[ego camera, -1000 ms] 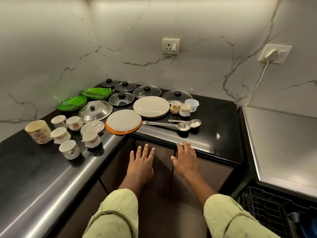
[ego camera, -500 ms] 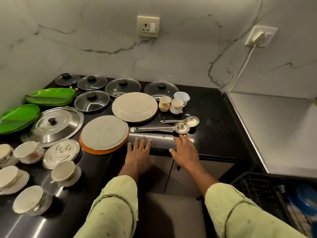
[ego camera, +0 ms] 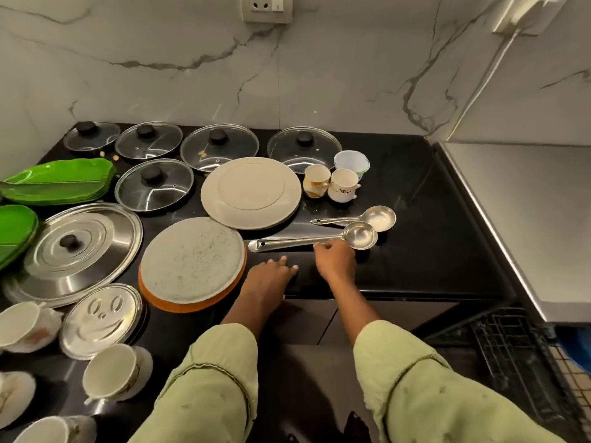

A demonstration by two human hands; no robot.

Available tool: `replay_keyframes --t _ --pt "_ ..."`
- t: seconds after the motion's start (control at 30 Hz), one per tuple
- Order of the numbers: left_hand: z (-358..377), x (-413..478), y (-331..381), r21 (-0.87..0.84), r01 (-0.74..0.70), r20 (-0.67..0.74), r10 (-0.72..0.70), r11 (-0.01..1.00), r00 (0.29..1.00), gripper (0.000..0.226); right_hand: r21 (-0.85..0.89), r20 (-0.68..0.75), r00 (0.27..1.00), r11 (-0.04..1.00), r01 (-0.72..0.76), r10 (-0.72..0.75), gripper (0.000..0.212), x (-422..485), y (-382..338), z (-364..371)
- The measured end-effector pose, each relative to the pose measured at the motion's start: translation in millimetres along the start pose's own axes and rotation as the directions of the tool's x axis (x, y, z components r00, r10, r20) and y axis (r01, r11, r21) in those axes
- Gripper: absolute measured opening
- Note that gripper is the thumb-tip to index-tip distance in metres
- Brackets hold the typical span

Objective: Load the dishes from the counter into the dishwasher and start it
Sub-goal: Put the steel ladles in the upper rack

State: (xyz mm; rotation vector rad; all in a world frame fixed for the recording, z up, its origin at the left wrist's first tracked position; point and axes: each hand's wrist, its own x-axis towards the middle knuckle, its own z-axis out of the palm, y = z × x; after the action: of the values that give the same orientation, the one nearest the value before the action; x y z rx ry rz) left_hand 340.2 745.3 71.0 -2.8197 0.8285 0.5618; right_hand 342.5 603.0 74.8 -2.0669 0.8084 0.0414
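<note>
Touching the handle of the nearer ladle (ego camera: 297, 243), one of two on the black counter (ego camera: 431, 244), the right hand (ego camera: 335, 262) sets down bent fingertips; a grip cannot be told. The left hand (ego camera: 267, 279) rests alongside, fingers straight. Behind: three cups (ego camera: 343, 185), five glass lids (ego camera: 219, 148).

Dishwasher rack (ego camera: 511, 356) partly off-frame.
</note>
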Motion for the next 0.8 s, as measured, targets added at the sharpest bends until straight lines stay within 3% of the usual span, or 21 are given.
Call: replay_keyframes --t 0.1,0.23,0.47,0.8 --pt "-3.4 5.3 -1.0 0.015 -0.003 0.057 0.002 1.0 0.998 0.075 0.281 0.002 0.97 0.931 -0.232 0.241 0.028 16.9 -9.3 17.7" --pt "-6.4 8.2 -2.0 0.033 -0.003 0.113 -0.001 0.999 0.994 0.078 0.565 0.08 0.899 0.724 -0.396 0.43 0.021 31.4 -16.7 31.5" --pt "-2.0 6.6 -8.6 0.045 -0.031 0.1 0.027 0.999 0.995 0.078 0.723 0.077 0.88 0.582 -0.373 0.468 0.034 34.4 -22.5 42.8" --pt "7.1 -4.1 -0.7 -0.058 0.027 -0.012 -0.028 0.998 1.0 0.072 0.781 0.046 0.909 0.553 -0.291 0.414 0.037 19.9 -7.1 2.2"
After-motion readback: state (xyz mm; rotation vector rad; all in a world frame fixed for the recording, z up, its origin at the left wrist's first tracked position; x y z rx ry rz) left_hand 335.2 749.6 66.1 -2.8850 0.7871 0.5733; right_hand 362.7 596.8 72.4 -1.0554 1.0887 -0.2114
